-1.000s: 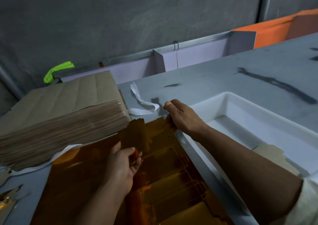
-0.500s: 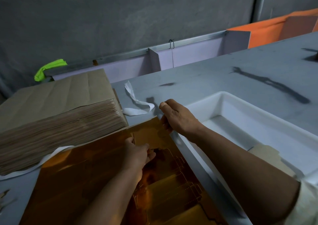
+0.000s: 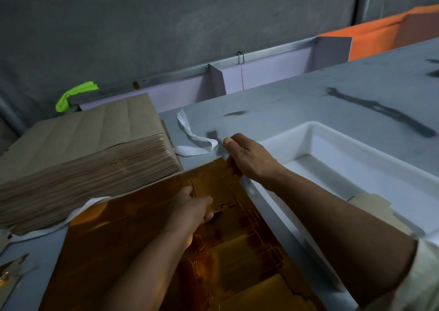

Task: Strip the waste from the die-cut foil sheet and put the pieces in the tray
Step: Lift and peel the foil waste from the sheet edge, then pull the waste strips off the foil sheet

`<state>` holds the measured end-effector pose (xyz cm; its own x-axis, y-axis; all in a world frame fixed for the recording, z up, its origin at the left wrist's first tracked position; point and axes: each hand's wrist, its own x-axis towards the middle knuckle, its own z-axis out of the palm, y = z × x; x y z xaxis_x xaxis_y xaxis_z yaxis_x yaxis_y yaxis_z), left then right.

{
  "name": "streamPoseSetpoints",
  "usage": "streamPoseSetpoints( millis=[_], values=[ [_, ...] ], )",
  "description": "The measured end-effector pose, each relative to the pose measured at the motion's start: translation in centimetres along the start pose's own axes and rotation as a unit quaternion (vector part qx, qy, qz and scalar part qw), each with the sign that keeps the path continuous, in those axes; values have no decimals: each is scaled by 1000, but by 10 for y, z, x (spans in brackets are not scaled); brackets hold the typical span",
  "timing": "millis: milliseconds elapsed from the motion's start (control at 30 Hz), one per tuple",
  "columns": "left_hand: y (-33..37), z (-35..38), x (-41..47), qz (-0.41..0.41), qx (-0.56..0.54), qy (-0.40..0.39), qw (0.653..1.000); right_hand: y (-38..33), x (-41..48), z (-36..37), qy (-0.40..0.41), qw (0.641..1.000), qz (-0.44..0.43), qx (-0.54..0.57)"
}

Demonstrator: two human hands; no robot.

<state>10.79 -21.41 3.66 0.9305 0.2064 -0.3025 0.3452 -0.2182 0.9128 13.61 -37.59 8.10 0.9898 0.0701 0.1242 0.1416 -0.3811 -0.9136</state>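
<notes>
Mid-strip, grips far corner of glossy amber die-cut foil sheet (image 3: 118,239) in right hand (image 3: 251,158), pinches cut edge in left hand (image 3: 192,212); steady peel seemingly next.

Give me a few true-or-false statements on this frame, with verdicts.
1. The right hand grips the far corner of the foil sheet. True.
2. The white tray lies left of the foil sheet. False: it lies to its right.
3. A stack of brown sheets stands left of the foil sheet. True.
4. The tray is empty. False: a beige cut piece lies in it.
</notes>
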Motion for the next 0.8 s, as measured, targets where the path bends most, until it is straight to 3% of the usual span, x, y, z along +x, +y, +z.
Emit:
streamPoseSetpoints(
  millis=[233, 467, 633, 800],
  values=[
    [-5, -28, 0, 25, 46, -18, 998, -3, -3, 0, 2, 1000, -6, -16],
    [-20, -58, 4, 69, 122, 56, 989, -4, -6, 2, -11, 998, -22, -61],
    [-32, -57, 6, 85, 251, 111, 958, -4, -7, 2, -15, 996, -30, -83],
    [-41, -47, 10, 99, 305, 91, 943, -3, -5, 3, -17, 993, -35, -108]
  ],
)
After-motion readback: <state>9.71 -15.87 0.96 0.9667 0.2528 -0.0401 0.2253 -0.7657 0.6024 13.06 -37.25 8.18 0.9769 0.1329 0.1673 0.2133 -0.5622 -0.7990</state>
